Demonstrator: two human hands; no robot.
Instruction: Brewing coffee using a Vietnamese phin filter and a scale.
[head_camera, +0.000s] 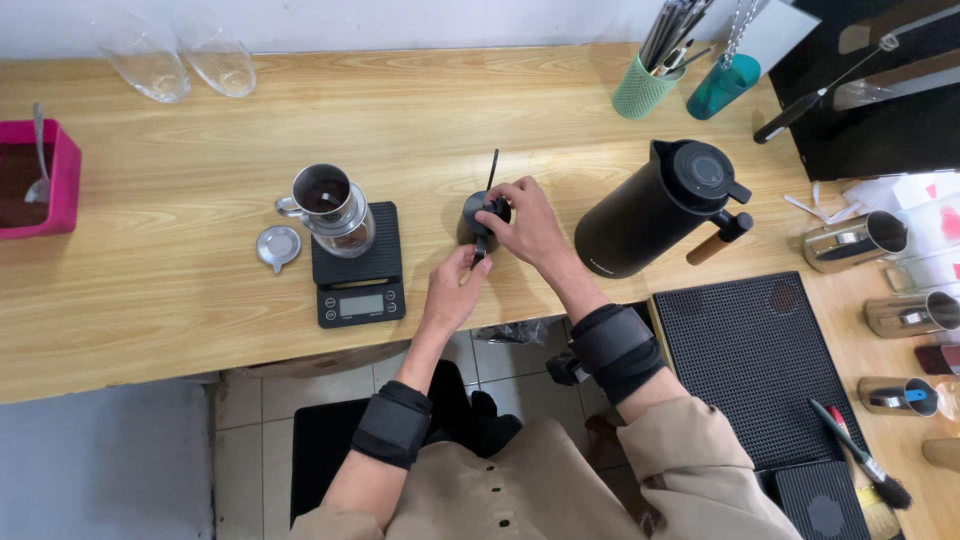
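Observation:
My right hand (527, 222) grips the top of a small black hand grinder (474, 214) that stands on the wooden counter (180, 240). A thin black crank handle (493, 167) rises from it. My left hand (455, 290) pinches the lower black part that hangs just below the grinder. To the left, a metal drip filter holding dark grounds sits on a glass cup (330, 205), which rests on a black digital scale (358, 268). The filter's round metal lid (278, 246) lies on the counter beside the scale.
A black kettle (660, 205) with a wooden handle stands right of my hands. Two clear glasses (180, 55) lie at the back left, beside a pink tub (35, 180). Utensil cups (640, 85), a black rubber mat (760, 360), metal pitchers (860, 240) and a brush (860, 460) sit right.

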